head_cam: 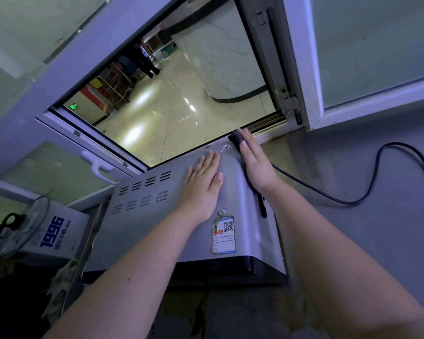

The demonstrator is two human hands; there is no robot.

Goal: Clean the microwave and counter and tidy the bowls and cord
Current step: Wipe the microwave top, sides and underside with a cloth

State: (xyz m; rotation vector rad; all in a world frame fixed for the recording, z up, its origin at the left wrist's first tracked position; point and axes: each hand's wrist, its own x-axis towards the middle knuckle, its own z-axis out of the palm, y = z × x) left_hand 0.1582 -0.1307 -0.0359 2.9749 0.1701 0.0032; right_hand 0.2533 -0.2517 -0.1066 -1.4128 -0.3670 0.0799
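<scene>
The silver microwave stands on the grey counter below an open window. My left hand lies flat on its top, fingers straight. My right hand rests at the microwave's far right top edge, over the dark plug and the black cord, which loops away across the counter to the right. A short dark strap hangs down the microwave's right side. Whether the fingers curl round the plug is not clear. No bowls show.
An open window sits right behind the microwave, its white handle at the left. A glass plate leans on a white box at the left. A rag hangs beside the microwave. Brown stains mark the near counter.
</scene>
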